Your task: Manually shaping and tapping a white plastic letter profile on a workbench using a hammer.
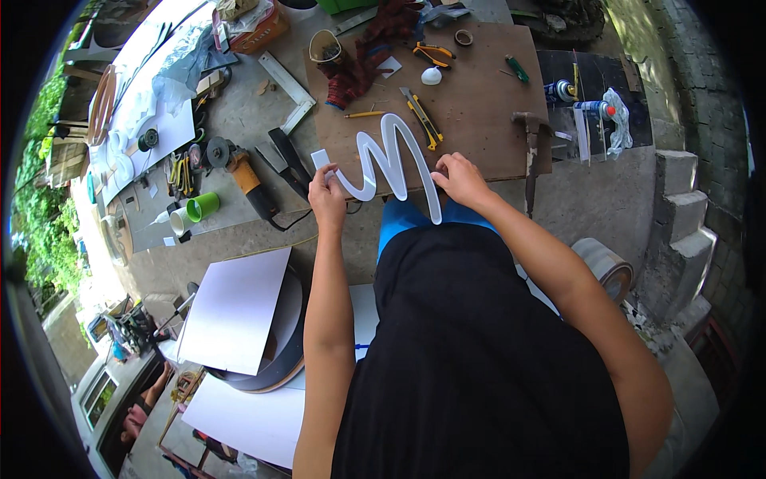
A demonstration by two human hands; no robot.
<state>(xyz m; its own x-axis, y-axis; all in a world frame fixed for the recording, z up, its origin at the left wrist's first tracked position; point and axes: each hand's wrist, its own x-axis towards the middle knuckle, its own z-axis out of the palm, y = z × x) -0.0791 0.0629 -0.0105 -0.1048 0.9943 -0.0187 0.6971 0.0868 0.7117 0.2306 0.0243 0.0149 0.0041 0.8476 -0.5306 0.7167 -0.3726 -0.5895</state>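
A wavy white sign-letter shape point(392, 164) with grey edges is held up in front of me at the near edge of the brown board. My left hand point(325, 197) grips its left end, fingers closed round the bottom of the short straight stem. At the right leg my right hand point(463, 180) has its fingers pinched against the outer edge; part of that grip is hidden. Just beyond the piece lie a yellow utility knife point(422, 118) and a pencil point(365, 114). A black pair of shears point(281, 163) rests left of my left hand.
An angle grinder point(247, 182) with its cord lies at left, near a green cup point(204, 207). A hammer point(532, 152) overhangs the board's right edge. Pliers point(435, 54), a metal square point(287, 92) and a spray can point(562, 90) lie farther off. Concrete steps point(685, 191) rise at right.
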